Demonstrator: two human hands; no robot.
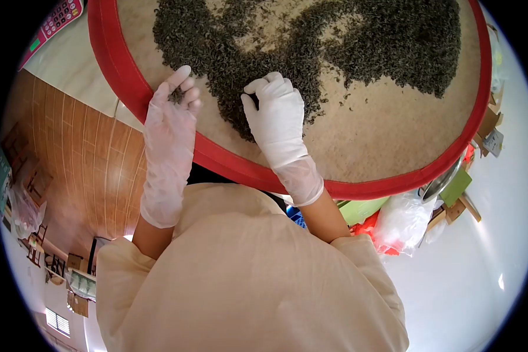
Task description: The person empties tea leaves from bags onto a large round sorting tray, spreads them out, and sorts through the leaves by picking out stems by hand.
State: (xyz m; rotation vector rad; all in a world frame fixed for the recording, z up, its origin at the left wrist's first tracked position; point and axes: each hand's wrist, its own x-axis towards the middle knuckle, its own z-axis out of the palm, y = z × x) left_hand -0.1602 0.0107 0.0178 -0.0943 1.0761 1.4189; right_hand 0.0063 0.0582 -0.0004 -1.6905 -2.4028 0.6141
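Dark, curled dried tea leaves (393,41) lie in a broad heap on a round, flat tray (369,141) with a red cloth rim. Over the tray's left side, my left hand (173,111), in a thin translucent glove, is turned palm up. Its fingers curl around a small clump of the leaves. My right hand (277,114), in a whitish glove, is palm down at the near edge of the heap. Thumb and fingers there are bent toward each other over the leaves; whatever lies between the fingertips is hidden.
A pink calculator (56,20) lies on a pale tabletop (79,67) at upper left. White plastic bags (402,220), a green box and cardboard pieces are beside the tray on the right. Wooden floor (88,135) shows at left, with chairs and boxes farther back.
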